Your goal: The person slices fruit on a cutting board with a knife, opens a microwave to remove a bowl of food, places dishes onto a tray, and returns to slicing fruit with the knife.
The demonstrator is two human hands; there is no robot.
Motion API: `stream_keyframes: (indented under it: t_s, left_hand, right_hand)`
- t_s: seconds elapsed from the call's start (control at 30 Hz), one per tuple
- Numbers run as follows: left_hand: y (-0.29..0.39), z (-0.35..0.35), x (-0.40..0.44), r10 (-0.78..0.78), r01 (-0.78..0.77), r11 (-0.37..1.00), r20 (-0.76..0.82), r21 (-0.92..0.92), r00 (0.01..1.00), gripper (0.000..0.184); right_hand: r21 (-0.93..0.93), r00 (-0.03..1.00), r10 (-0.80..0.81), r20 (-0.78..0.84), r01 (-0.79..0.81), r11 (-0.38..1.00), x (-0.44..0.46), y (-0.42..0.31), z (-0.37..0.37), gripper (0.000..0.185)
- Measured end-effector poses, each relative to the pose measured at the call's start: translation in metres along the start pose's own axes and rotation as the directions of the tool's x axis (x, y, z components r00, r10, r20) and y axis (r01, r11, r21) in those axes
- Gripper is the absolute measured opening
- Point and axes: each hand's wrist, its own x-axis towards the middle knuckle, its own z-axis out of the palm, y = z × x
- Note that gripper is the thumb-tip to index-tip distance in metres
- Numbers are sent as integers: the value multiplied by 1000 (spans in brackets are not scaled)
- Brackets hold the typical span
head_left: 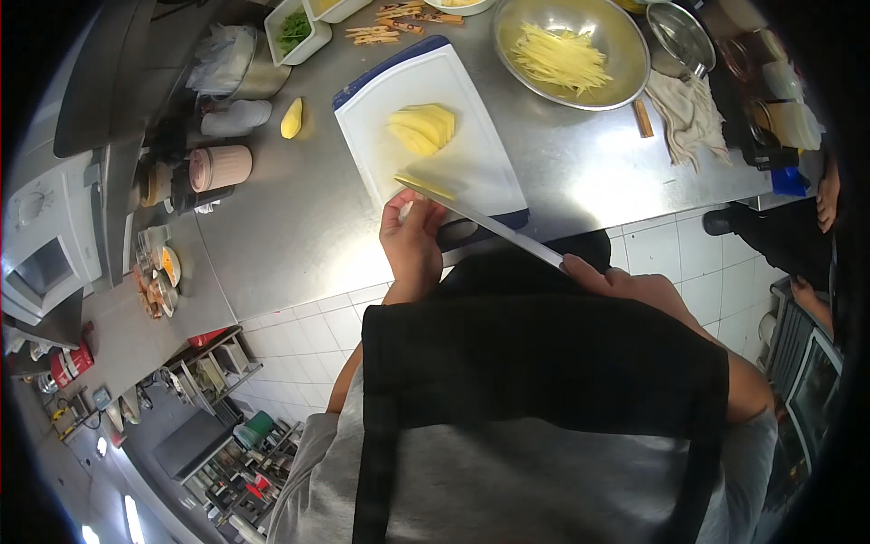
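My right hand (625, 286) grips the handle end of a long kitchen knife (507, 234), its blade slanting up and left over the near part of a white cutting board (485, 159). By the blade's tip, my left hand (414, 240) has its fingers curled together; a small whitish patch shows there, but I cannot make out what it is. A thin yellow strip (426, 186) lies along the blade's far edge. Farther up the board rests a fanned stack of yellow slices (422, 129), which look like potato.
A steel bowl (627, 77) with yellow shreds (562, 59) stands at the back right, beside a pot (680, 41) and a cloth (686, 118). Left of the board lies a yellow peeled piece (291, 119). Clothes pegs (373, 34) lie behind. Another person's hand (827, 201) shows at right.
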Motion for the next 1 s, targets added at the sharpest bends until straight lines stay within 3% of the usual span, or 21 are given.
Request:
stream_keyframes:
  t_s: [0.43, 0.63, 1.0]
  left_hand:
    - [0, -2, 3, -22, 22, 1000, 4, 11, 1000, 16]
    - [1, -2, 3, -37, 37, 999, -5, 19, 999, 16]
    - [5, 2, 2, -45, 46, 999, -24, 13, 999, 17]
  right_hand:
    - [-37, 990, 46, 131, -42, 998, 17, -8, -9, 45]
    - [12, 999, -46, 13, 46, 999, 22, -3, -2, 41]
    - [115, 993, -112, -46, 117, 986, 35, 4, 1, 43]
